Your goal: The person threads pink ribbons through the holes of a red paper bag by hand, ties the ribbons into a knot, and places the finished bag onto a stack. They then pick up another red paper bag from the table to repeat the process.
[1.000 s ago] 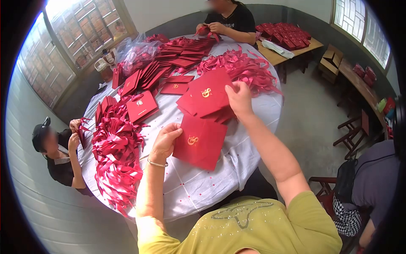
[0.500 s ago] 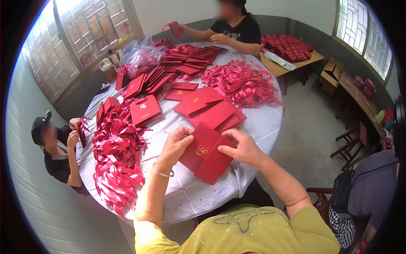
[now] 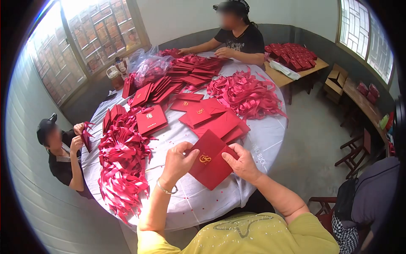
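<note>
A flat red paper gift bag (image 3: 211,163) with a gold logo is held up before me, over the near part of the table. My left hand (image 3: 179,161) pinches its left edge between thumb and fingers; a bracelet is on that wrist. My right hand (image 3: 244,164) grips the right edge, the thumb lying on the front face. Just beyond lie several flat red bags (image 3: 230,123), overlapping one another. Another red bag (image 3: 152,120) with a logo sits to the left, beside a heap of shiny red ribbons (image 3: 122,173).
A second ribbon heap (image 3: 245,93) lies on the white-covered round table (image 3: 177,207). Rows of red bags (image 3: 194,67) and a clear plastic bag (image 3: 148,65) are farther back. Co-workers sit left and opposite; another person is at right. A side table (image 3: 311,72) carries more red bags.
The bag in my hands has turned slightly, and my right hand now grips its edge more closely. The co-worker opposite has lowered a raised hand to the pile. The whole view has shifted slightly.
</note>
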`<action>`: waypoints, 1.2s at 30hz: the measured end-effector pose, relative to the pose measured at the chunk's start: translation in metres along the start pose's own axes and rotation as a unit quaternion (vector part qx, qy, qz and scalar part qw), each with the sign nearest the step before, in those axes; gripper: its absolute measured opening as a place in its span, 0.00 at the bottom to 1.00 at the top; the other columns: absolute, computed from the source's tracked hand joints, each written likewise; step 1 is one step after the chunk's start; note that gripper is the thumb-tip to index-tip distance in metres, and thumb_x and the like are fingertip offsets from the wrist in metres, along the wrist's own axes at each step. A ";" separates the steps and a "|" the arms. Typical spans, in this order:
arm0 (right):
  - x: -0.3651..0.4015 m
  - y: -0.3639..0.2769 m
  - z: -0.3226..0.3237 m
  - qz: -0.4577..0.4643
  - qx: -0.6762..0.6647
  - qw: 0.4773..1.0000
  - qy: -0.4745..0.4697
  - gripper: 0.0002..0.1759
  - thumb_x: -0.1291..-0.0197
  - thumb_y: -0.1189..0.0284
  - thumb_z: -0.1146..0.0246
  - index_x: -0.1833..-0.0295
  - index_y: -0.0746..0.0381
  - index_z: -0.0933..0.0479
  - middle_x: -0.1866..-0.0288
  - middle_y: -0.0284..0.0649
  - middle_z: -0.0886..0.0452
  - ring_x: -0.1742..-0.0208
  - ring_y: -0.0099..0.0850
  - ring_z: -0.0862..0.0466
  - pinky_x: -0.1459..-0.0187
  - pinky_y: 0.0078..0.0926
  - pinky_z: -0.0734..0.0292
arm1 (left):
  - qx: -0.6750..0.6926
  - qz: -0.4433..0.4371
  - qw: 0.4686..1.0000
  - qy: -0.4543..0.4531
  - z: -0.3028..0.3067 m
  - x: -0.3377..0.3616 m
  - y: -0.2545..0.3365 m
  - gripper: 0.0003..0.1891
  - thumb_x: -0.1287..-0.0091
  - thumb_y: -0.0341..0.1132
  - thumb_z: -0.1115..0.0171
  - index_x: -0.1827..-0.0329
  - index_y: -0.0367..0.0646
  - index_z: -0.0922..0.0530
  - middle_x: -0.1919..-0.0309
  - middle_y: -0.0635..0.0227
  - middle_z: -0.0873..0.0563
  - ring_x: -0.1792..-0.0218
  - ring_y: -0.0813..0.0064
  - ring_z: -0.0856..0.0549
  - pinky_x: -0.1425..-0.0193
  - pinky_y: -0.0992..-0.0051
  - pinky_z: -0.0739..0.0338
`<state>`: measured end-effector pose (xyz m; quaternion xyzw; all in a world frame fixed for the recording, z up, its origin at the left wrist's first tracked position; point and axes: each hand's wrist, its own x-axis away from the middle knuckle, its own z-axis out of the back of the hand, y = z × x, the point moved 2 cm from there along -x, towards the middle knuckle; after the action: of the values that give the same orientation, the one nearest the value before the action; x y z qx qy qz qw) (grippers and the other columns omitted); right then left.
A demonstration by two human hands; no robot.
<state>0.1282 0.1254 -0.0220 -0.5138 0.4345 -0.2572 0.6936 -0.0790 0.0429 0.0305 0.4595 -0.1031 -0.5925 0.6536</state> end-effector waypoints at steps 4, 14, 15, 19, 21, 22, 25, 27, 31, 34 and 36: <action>0.006 -0.008 0.007 0.000 -0.003 0.998 -0.065 0.21 0.34 0.65 0.35 0.43 0.67 0.29 0.53 0.44 0.18 0.52 0.29 0.19 0.49 0.28 0.24 | 0.032 0.032 0.994 -0.100 0.008 -0.003 -0.009 0.08 0.39 0.34 0.33 0.68 0.37 0.19 0.82 0.68 0.22 0.78 0.79 0.25 0.71 0.74 0.28; -0.008 -0.010 0.028 0.000 -0.073 0.975 -0.211 0.33 0.26 0.59 0.50 0.24 0.66 0.45 0.30 0.44 0.33 0.32 0.32 0.31 0.30 0.31 0.39 | 0.307 0.126 0.867 -0.371 -0.014 0.004 -0.033 0.11 0.27 0.34 0.43 0.48 0.37 0.23 0.57 0.78 0.19 0.56 0.87 0.24 0.50 0.80 0.27; -0.010 -0.012 0.028 -0.021 -0.081 0.974 -0.211 0.30 0.25 0.61 0.54 0.26 0.68 0.41 0.30 0.45 0.31 0.31 0.32 0.31 0.29 0.32 0.40 | 0.351 0.152 0.844 -0.376 -0.015 0.005 -0.033 0.16 0.27 0.35 0.43 0.42 0.35 0.25 0.50 0.73 0.18 0.49 0.83 0.22 0.41 0.77 0.27; -0.006 -0.004 0.026 -0.070 -0.163 0.961 -0.212 0.28 0.26 0.64 0.56 0.28 0.72 0.40 0.30 0.46 0.32 0.30 0.32 0.32 0.29 0.31 0.38 | 0.363 0.167 0.842 -0.363 -0.023 0.005 -0.037 0.14 0.28 0.35 0.42 0.45 0.37 0.23 0.54 0.73 0.16 0.52 0.83 0.20 0.43 0.78 0.27; -0.004 -0.008 0.024 -0.117 -0.191 0.950 -0.218 0.28 0.27 0.66 0.57 0.28 0.71 0.40 0.30 0.45 0.32 0.30 0.30 0.31 0.30 0.29 0.36 | 0.373 0.159 0.844 -0.352 -0.027 0.005 -0.036 0.13 0.28 0.35 0.42 0.46 0.37 0.23 0.55 0.73 0.16 0.52 0.82 0.19 0.43 0.78 0.27; -0.003 -0.008 0.023 -0.118 -0.190 0.950 -0.219 0.28 0.27 0.66 0.57 0.28 0.71 0.40 0.30 0.45 0.32 0.30 0.30 0.31 0.30 0.29 0.36 | 0.381 0.149 0.847 -0.340 -0.027 0.005 -0.035 0.13 0.29 0.34 0.42 0.47 0.37 0.22 0.55 0.72 0.16 0.52 0.82 0.19 0.43 0.78 0.26; 0.000 -0.004 0.021 -0.106 -0.190 0.954 -0.205 0.25 0.27 0.68 0.55 0.30 0.70 0.36 0.35 0.45 0.27 0.34 0.28 0.28 0.33 0.25 0.34 | 0.365 0.172 0.856 -0.322 -0.026 0.003 -0.033 0.12 0.29 0.33 0.42 0.47 0.36 0.22 0.55 0.72 0.15 0.53 0.82 0.19 0.43 0.78 0.26; 0.002 0.005 0.018 -0.076 -0.109 0.975 -0.179 0.25 0.30 0.72 0.50 0.30 0.69 0.36 0.35 0.45 0.28 0.36 0.28 0.27 0.34 0.26 0.33 | 0.360 0.184 0.853 -0.330 -0.026 0.004 -0.040 0.12 0.29 0.32 0.42 0.48 0.36 0.21 0.55 0.72 0.15 0.53 0.82 0.18 0.43 0.78 0.26; 0.006 -0.005 0.023 0.010 0.055 0.985 -0.166 0.25 0.37 0.79 0.39 0.33 0.64 0.31 0.36 0.40 0.27 0.37 0.28 0.26 0.37 0.26 0.30 | 0.281 0.170 0.883 -0.334 -0.025 0.004 -0.028 0.12 0.31 0.29 0.45 0.49 0.35 0.21 0.59 0.74 0.16 0.57 0.84 0.19 0.48 0.81 0.25; -0.016 0.014 0.047 0.077 0.112 0.990 -0.020 0.14 0.42 0.74 0.33 0.49 0.65 0.20 0.50 0.41 0.19 0.50 0.31 0.19 0.49 0.27 0.24 | 0.175 0.155 0.913 -0.334 -0.029 0.006 -0.027 0.13 0.37 0.29 0.48 0.54 0.33 0.19 0.68 0.69 0.16 0.63 0.80 0.20 0.55 0.75 0.24; -0.040 0.027 0.074 0.087 0.173 0.978 0.078 0.07 0.42 0.77 0.34 0.57 0.64 0.18 0.62 0.40 0.16 0.61 0.30 0.17 0.56 0.25 0.22 | 0.132 0.160 0.912 -0.352 -0.033 0.007 -0.031 0.13 0.38 0.31 0.47 0.56 0.33 0.19 0.71 0.68 0.16 0.65 0.79 0.20 0.58 0.74 0.24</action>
<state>0.1701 0.2028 -0.0271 -0.3248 0.4794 -0.3064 0.7555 -0.0754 0.0567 -0.0130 0.2805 -0.4765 -0.5840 0.5943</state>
